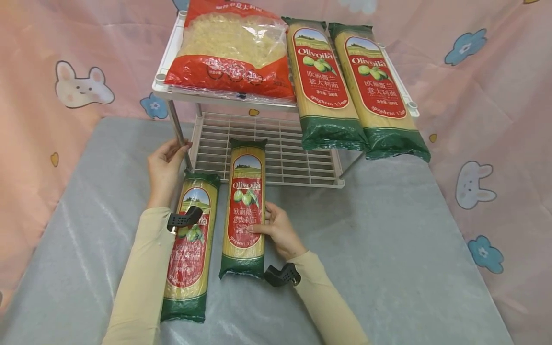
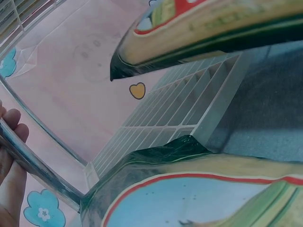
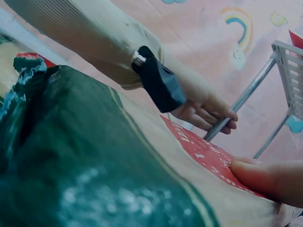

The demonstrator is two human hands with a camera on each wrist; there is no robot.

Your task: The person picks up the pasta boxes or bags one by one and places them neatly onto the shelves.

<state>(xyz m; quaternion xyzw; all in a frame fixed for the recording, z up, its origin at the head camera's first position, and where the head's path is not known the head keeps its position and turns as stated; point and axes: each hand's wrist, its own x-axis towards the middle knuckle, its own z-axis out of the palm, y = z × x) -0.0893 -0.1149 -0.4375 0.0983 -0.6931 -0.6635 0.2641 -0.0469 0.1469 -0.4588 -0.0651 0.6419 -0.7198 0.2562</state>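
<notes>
My right hand (image 1: 281, 231) grips a green-ended spaghetti pack (image 1: 244, 191) by its right edge, thumb across the red label. The pack's far end lies over the front of the rack's lower shelf (image 1: 276, 178). With thumb and fingers my left hand (image 1: 166, 165) holds the rack's front left metal post (image 1: 176, 122); in the right wrist view those fingers (image 3: 222, 118) curl round the post. A second spaghetti pack (image 1: 194, 273) lies on the table beside the left forearm, which covers part of it. The left wrist view shows that pack's end (image 2: 156, 156) close to the post.
On the upper shelf (image 1: 161, 79) sit a red and clear pasta bag (image 1: 233, 52) and two more spaghetti packs (image 1: 325, 81), whose near ends jut over the shelf's front edge. A grey cloth (image 1: 388, 249) covers the table. A patterned pink curtain (image 1: 448, 120) hangs behind.
</notes>
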